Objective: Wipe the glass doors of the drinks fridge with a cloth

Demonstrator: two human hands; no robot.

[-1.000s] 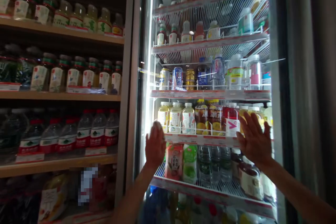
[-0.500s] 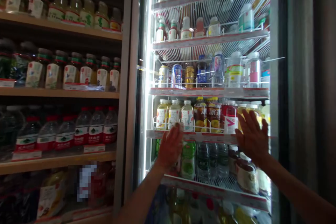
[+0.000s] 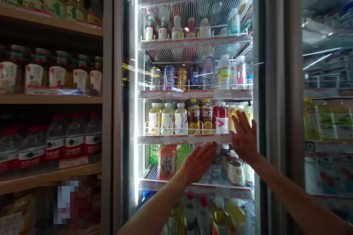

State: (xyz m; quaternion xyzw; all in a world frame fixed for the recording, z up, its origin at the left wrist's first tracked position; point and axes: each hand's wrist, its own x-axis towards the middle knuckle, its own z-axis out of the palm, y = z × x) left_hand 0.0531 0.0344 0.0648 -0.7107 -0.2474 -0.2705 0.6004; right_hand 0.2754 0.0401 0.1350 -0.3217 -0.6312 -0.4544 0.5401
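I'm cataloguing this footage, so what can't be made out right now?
In the head view:
Green pack: lower part hidden by the left hand.
Yellow bottles far right: labels blurred.
Pixelated patch: its contents masked.
Leftmost red-capped bottle: cut by the left edge.

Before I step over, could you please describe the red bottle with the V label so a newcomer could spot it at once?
Find the brightly lit fridge right of the wooden shelves. In view, the fingers of the right hand overlap one rack; just left of them stands the red bottle. Its white label bears a pink V, unlike the dark bottles on its left.
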